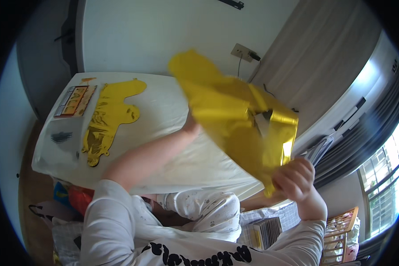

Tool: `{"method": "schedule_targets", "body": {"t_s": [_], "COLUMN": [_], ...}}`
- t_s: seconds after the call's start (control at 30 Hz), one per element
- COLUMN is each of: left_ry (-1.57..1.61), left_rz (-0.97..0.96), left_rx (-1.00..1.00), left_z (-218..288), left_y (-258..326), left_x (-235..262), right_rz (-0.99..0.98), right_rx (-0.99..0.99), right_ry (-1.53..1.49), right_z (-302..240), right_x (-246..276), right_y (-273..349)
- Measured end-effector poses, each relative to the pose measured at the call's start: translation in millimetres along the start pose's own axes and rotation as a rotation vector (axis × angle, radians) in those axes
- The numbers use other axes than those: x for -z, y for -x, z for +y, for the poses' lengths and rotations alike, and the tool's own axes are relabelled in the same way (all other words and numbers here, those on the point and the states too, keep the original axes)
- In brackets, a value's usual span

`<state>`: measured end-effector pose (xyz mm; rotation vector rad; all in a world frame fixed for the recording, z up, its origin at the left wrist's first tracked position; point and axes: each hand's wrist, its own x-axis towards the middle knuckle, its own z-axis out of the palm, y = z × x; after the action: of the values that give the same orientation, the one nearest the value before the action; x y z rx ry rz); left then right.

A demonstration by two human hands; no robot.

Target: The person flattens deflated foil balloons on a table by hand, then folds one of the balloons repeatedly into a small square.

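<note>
Head view: right hand (pixel 295 178) is clamping a shiny gold foil sheet (pixel 224 117) above the white table's (pixel 162 104) right edge — left hand (pixel 192 124) mostly hiding behind, grip unclear. One lobed gold foil piece (pixel 109 111) is lying near the left edge, seemingly done; the sheet isn't.

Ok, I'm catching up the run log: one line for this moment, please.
right hand: gripping raised gold foil sheet | left hand: mostly hidden behind it | white surface: second gold foil piece

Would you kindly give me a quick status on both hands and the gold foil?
Right hand gripping raised gold foil at lower end. Left hand mostly blocked from view by foil. Second foil piece flat on table, leftward.
</note>
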<state>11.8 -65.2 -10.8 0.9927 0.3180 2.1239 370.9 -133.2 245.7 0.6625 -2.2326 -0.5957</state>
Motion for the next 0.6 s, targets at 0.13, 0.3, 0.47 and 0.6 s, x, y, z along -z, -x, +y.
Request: {"method": "schedule_targets", "body": {"t_s": [0.13, 0.3, 0.47, 0.6], "left_ry": [-0.297, -0.270, -0.196, -0.230], "left_rz": [0.115, 0.053, 0.030, 0.042], "left_rx": [0.056, 0.630, 0.936, 0.845], "left_z": [65.6, 184.8, 213.1, 232.0], "left_y": [68.2, 193.2, 289.6, 303.1], "left_x": [-103.9, -98.6, -112.0, -154.1], "right_rz": [-0.038, 0.269, 0.099, -0.229], "right_rx": [-0.151, -0.515, -0.907, -0.910], "right_ry": [-0.026, -0.244, -0.291, -0.549], "right_z": [-38.3, -47.4, -17.9, 23.0], "right_x": [66.9, 71.4, 52.6, -16.5], "right_y": [6.4, -5.0, -47.7, -93.4]}}
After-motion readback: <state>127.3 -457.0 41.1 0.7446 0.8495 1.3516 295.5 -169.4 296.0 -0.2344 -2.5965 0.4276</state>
